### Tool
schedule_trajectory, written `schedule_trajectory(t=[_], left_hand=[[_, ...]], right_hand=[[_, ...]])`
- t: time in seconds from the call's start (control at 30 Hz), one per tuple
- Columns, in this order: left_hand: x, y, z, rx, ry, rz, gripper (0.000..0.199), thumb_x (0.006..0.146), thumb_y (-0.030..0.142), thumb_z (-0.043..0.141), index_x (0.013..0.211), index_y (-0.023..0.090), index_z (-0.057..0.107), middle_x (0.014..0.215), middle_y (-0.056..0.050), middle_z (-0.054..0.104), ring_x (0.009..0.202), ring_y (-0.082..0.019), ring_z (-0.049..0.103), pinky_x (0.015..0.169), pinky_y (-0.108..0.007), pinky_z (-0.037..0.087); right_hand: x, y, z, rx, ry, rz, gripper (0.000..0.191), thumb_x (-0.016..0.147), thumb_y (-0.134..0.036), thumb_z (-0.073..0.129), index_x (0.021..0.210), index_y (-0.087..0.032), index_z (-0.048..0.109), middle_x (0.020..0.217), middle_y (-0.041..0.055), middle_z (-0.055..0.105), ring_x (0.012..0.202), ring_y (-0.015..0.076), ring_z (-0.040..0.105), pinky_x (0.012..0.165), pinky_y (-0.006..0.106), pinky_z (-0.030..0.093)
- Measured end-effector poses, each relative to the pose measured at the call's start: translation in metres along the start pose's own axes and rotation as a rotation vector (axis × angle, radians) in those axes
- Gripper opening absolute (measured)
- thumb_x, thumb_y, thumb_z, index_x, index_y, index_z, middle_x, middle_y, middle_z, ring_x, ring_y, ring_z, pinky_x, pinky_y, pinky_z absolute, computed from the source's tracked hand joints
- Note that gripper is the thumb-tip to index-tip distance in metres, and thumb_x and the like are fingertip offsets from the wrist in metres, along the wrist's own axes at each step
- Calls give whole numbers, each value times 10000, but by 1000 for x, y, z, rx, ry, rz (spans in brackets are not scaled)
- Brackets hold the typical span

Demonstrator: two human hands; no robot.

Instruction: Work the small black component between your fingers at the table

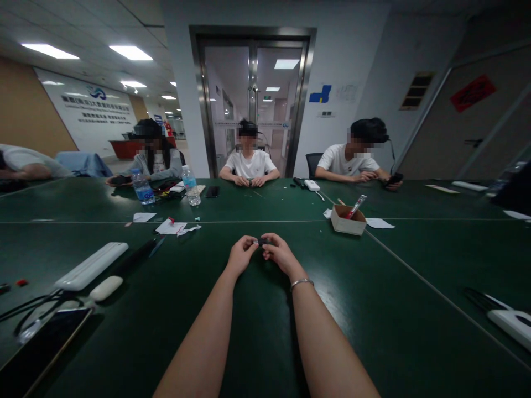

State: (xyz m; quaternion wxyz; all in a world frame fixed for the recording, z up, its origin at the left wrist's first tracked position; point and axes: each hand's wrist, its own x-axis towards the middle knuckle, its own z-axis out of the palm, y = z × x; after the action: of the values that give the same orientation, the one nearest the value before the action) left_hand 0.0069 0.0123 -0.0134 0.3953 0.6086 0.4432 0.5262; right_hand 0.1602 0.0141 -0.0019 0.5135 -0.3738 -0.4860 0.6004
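Just above the green table (265, 315), my left hand (242, 255) and my right hand (282, 255) meet in front of me. Between their fingertips is a small black object with a silvery end (261, 242), too small to tell its kind. The left fingers pinch its silvery end. On the black end, my right thumb and fingers are closed, hiding part of it. A silver bracelet (302, 283) circles my right wrist.
Ahead to the right stands an open box (348, 224) holding a red-and-silver tool. At left lie a white power strip (93, 266), a white oval case (107, 288) and a phone (45, 348). Paper scraps (171, 227) and two bottles (191, 185) stand farther off. Several people sit opposite.
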Motion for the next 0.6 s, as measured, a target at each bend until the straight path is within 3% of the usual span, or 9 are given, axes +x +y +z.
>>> schedule_trajectory(t=[0.07,0.2,0.27,0.4,0.53,0.6], left_hand=[[0,1,0,6,3,5,191,751,318,627,880,177,626,851,-45,671,816,-168,629,774,-306,481],[-1,3,0,-17,-28,34,176,762,297,611,890,176,617,863,-45,668,830,-167,632,791,-308,481],[-1,4,0,-18,-34,27,172,762,288,612,893,176,614,873,-46,666,837,-167,632,795,-310,480],[-2,2,-1,6,-9,15,181,771,297,611,905,176,619,895,-49,664,843,-167,627,795,-310,477],[-1,-1,-2,2,2,-6,199,774,319,617,914,178,622,897,-50,664,842,-164,622,794,-306,475],[-1,-1,-2,7,2,-10,194,772,314,620,908,177,625,895,-49,662,837,-162,618,794,-304,473]], right_hand=[[0,0,0,16,-10,10,359,658,-238,716,976,-207,553,801,-15,593,524,74,594,449,180,456],[2,1,1,-84,20,82,252,772,-354,613,939,-184,531,703,-10,576,431,77,546,365,181,406],[2,2,1,-93,13,33,245,752,-302,630,948,-189,536,763,-7,590,429,61,531,359,173,398],[0,1,1,1,-8,-19,421,669,-196,699,1047,-238,519,942,6,599,549,73,605,459,189,482],[1,0,2,-57,3,87,237,788,-349,601,946,-183,540,679,-11,577,438,79,543,383,189,436],[1,1,2,-77,-14,59,235,770,-307,617,961,-186,554,684,-23,575,420,64,518,377,183,430]])
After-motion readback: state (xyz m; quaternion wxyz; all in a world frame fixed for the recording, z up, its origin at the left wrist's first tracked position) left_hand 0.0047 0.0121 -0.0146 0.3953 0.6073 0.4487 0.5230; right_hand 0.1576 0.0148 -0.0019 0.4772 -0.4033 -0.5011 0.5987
